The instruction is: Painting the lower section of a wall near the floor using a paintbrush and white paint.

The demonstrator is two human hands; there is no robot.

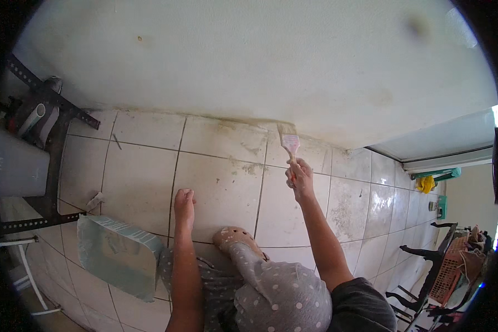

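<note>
My right hand (301,176) is closed on the handle of a flat paintbrush (291,143). The bristles touch the foot of the pale wall (249,62), where it meets the floor tiles. A dark, stained line runs along that joint to the left of the bristles. My left hand (185,200) hangs over the tiles with its fingers curled in, and no object shows in it. Left of my left forearm stands an open, pale green plastic container (120,253) with whitish drips on its rim and a cloudy liquid inside.
A black perforated metal frame (54,166) and a grey bin (16,164) stand at the left, above a white metal rack (31,274). Dark-legged furniture holds a pink basket (450,269) at the right. A yellow cloth (426,184) lies by the doorway.
</note>
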